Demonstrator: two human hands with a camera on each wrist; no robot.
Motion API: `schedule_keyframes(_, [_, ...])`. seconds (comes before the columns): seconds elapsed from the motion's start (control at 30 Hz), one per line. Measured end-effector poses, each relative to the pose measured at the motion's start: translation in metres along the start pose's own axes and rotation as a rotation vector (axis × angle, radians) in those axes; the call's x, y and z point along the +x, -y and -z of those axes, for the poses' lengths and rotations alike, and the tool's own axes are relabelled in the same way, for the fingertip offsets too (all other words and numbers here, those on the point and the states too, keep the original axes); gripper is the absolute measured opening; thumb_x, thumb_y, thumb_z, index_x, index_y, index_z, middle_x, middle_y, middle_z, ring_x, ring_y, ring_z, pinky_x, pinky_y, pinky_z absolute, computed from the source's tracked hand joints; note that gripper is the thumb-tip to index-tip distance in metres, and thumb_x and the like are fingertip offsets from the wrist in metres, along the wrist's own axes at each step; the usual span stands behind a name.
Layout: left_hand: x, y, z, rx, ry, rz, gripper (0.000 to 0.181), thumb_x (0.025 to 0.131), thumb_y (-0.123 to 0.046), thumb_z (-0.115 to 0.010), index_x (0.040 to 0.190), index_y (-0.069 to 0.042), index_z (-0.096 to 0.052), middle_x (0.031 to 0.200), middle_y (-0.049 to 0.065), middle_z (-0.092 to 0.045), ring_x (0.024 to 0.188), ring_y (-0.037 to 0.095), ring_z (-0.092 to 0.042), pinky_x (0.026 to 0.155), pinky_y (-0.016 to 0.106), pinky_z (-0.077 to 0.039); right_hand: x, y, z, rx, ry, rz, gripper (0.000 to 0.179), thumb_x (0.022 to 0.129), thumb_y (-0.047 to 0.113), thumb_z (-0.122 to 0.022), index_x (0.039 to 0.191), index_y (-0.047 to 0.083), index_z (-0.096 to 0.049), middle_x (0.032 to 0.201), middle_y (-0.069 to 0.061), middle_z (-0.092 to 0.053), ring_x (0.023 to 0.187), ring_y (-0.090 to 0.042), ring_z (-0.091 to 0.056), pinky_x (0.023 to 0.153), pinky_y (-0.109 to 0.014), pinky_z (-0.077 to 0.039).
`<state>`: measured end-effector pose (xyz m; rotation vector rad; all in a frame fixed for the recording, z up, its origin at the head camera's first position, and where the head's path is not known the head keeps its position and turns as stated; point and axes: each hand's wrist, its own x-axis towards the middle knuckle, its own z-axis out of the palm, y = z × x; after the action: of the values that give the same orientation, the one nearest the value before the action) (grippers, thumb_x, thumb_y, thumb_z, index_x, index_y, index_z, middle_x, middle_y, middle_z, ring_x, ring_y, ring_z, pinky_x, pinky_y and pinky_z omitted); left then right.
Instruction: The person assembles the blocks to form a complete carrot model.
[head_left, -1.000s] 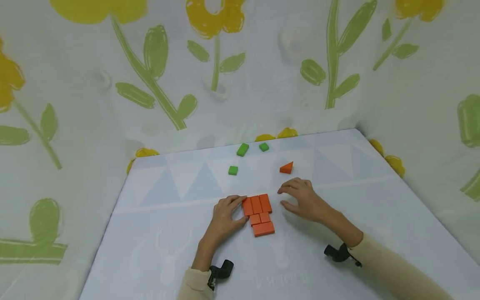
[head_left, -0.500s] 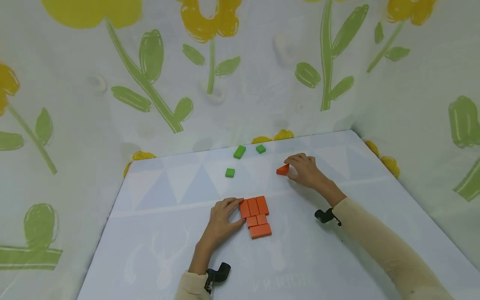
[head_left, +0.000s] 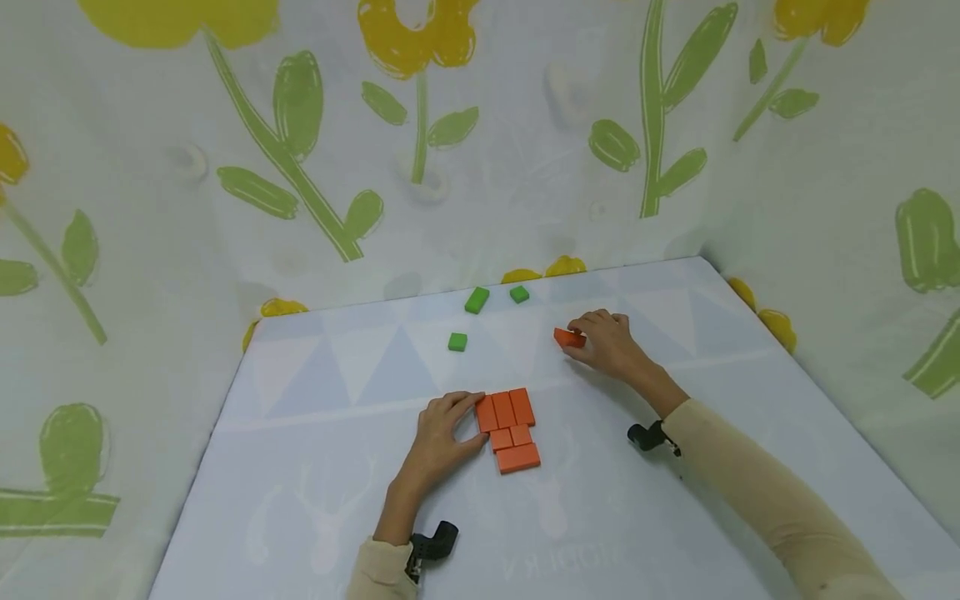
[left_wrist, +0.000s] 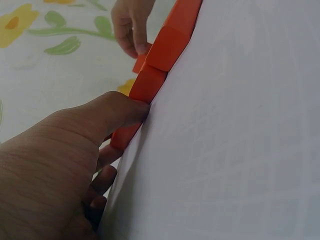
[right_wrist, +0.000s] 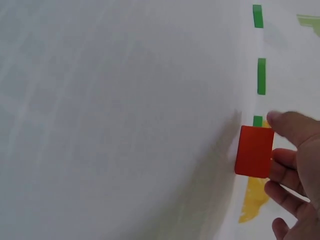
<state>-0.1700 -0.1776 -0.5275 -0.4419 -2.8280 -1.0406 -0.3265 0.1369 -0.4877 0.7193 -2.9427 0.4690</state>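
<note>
Orange blocks lie flat together on the table in the head view: three upright rectangles side by side, two small squares [head_left: 510,437] below them, and one wide rectangle [head_left: 518,458] at the bottom. My left hand [head_left: 438,433] holds the leftmost upright block [head_left: 486,413], index finger at its far end and thumb at its near end. Farther back and right, my right hand [head_left: 603,342] pinches an orange triangular block [head_left: 562,337] between thumb and fingers. In the right wrist view that block [right_wrist: 254,151] shows a rectangular face; the fingers partly hide it in the head view.
Several green blocks lie toward the back: a rectangular one [head_left: 476,300], a small one [head_left: 519,293] to its right, and a square one [head_left: 457,342] nearer. A pale patterned table [head_left: 300,483] meets flower-printed cloth walls [head_left: 525,183] at its back and sides.
My right hand has reached forward to the triangular block, gripped it and turned it. My left hand has stayed at the orange group. The head view has shifted slightly.
</note>
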Motion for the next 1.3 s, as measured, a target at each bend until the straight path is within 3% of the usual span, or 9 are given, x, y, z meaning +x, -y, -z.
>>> schedule_keyframes(0.2, [0.003, -0.001, 0.004, 0.002, 0.015, -0.006, 0.059, 0.088, -0.031, -0.075, 0.143, -0.021, -0.056, 0.139, 0.002, -0.052, 0.126, 0.026, -0.045, 0.103, 0.052, -0.031, 0.006, 0.004, 0.000, 0.007, -0.039, -0.016, 0.030, 0.089, 0.025, -0.076, 0.111, 0.006, -0.070, 0.104, -0.008, -0.067, 0.107, -0.030, -0.053, 0.100, -0.062, -0.028])
schedule_keyframes(0.6, [0.003, 0.001, 0.000, 0.005, 0.026, 0.006, 0.059, 0.088, -0.032, -0.074, 0.143, -0.022, -0.056, 0.140, 0.003, -0.052, 0.126, 0.027, -0.045, 0.104, 0.052, -0.030, -0.003, 0.016, 0.001, 0.117, -0.057, -0.028, 0.020, 0.088, 0.019, -0.074, 0.102, 0.006, -0.068, 0.101, -0.008, -0.066, 0.103, -0.029, -0.051, 0.095, -0.056, -0.029])
schedule_keyframes(0.87, [0.003, 0.004, 0.001, 0.025, 0.017, 0.002, 0.059, 0.089, -0.033, -0.074, 0.144, -0.023, -0.056, 0.139, 0.001, -0.052, 0.126, 0.026, -0.045, 0.104, 0.052, -0.031, -0.025, 0.035, 0.013, 0.219, -0.118, 0.080, 0.022, 0.084, 0.012, -0.074, 0.105, 0.009, -0.067, 0.102, -0.005, -0.065, 0.104, -0.026, -0.051, 0.095, -0.055, -0.028])
schedule_keyframes(1.07, [0.003, 0.002, 0.003, 0.027, 0.021, -0.001, 0.059, 0.089, -0.032, -0.073, 0.144, -0.021, -0.056, 0.139, 0.003, -0.052, 0.126, 0.027, -0.045, 0.105, 0.053, -0.030, -0.054, 0.057, 0.023, 0.292, -0.152, 0.211, 0.027, 0.083, 0.009, -0.075, 0.108, 0.011, -0.068, 0.106, -0.002, -0.066, 0.108, -0.024, -0.053, 0.095, -0.054, -0.028])
schedule_keyframes(1.3, [0.004, 0.002, 0.002, 0.010, 0.022, 0.008, 0.060, 0.088, -0.032, -0.073, 0.144, -0.022, -0.056, 0.139, 0.003, -0.052, 0.126, 0.027, -0.045, 0.104, 0.052, -0.030, -0.085, 0.081, 0.025, 0.326, -0.138, 0.357, 0.026, 0.081, 0.011, -0.078, 0.105, 0.014, -0.068, 0.104, 0.006, -0.063, 0.107, -0.015, -0.053, 0.093, -0.048, -0.029])
